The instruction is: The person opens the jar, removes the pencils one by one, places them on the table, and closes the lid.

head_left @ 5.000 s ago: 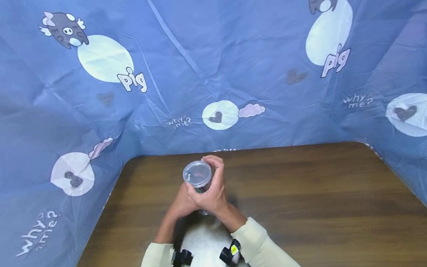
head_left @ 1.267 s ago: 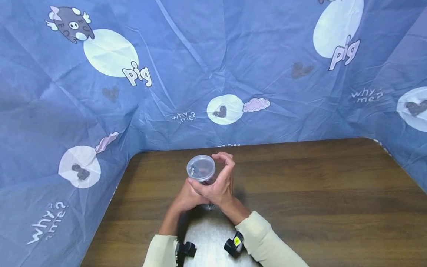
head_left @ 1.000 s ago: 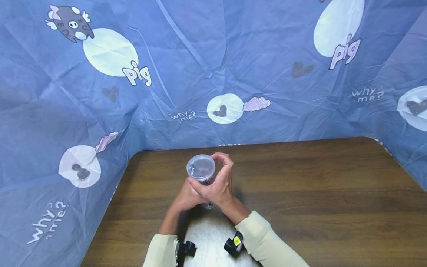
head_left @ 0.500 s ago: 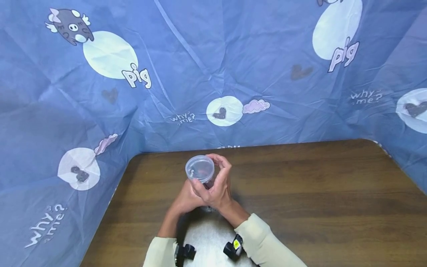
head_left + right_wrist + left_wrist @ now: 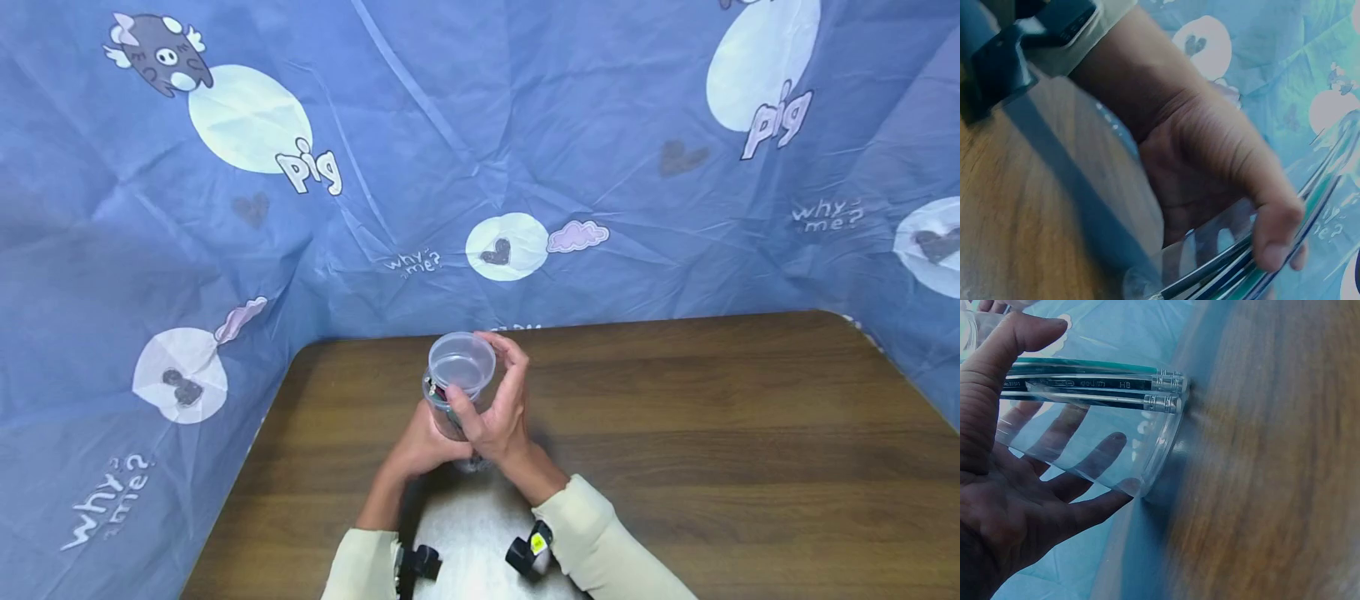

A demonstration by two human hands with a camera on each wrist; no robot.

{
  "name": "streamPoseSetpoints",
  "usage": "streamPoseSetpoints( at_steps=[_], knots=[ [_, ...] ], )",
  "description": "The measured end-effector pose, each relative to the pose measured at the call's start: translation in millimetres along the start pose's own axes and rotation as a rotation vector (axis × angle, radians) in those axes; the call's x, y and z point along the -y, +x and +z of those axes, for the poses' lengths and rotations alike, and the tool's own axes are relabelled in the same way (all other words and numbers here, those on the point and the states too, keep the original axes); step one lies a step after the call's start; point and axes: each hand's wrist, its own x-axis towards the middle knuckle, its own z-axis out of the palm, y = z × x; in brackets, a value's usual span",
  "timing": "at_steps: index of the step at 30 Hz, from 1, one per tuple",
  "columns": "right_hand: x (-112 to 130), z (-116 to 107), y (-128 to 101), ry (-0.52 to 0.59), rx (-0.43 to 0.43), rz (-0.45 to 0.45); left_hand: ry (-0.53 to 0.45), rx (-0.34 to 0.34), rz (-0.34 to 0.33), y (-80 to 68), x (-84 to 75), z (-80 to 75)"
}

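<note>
In the head view, a clear plastic jar (image 5: 452,423) stands upright near the table's front edge. My left hand (image 5: 422,442) grips its side; the left wrist view shows the thumb and spread fingers of that hand (image 5: 1016,494) around the clear wall. Several dark and green pencils (image 5: 1091,382), one printed HB, stand inside. Above the mouth, my right hand (image 5: 498,421) holds the clear round lid (image 5: 462,358) by its edge. The lid is tilted, its near side lifted off the rim, and pencil ends (image 5: 437,389) show beneath. The right wrist view shows the right thumb (image 5: 1279,225) bent over the pencils.
The jar is on a brown wooden table (image 5: 712,433). A blue printed cloth (image 5: 600,150) hangs behind and at both sides. Black wrist cameras (image 5: 528,550) sit at both cuffs, above a pale grey surface (image 5: 468,533) at the front.
The lid sat on the jar in the earlier frames; now it has come off the rim and shifted up and slightly right with the right hand. The left hand keeps its grip on the jar.
</note>
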Motion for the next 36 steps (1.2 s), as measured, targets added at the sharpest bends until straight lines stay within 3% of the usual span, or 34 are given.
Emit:
streamPoseSetpoints(
  at_steps=[6,15,24,28,36],
  knots=[
    [8,-4,6,-0.016,0.026,-0.049,0.011,-0.005,0.007,-1.8,0.6,0.4],
    [21,-24,0,-0.014,0.132,-0.14,0.053,-0.012,-0.008,-1.1,-0.8,2.5],
    [25,-38,-1,-0.026,0.186,-0.158,0.076,-0.021,-0.004,1.3,-0.2,-3.7],
    [24,-50,-1,-0.06,0.217,-0.186,0.04,-0.005,-0.023,2.7,0.2,-3.7],
    [20,-75,-10,-0.109,0.299,-0.211,-0.046,0.004,0.005,2.3,1.4,-1.6]
  ],
)
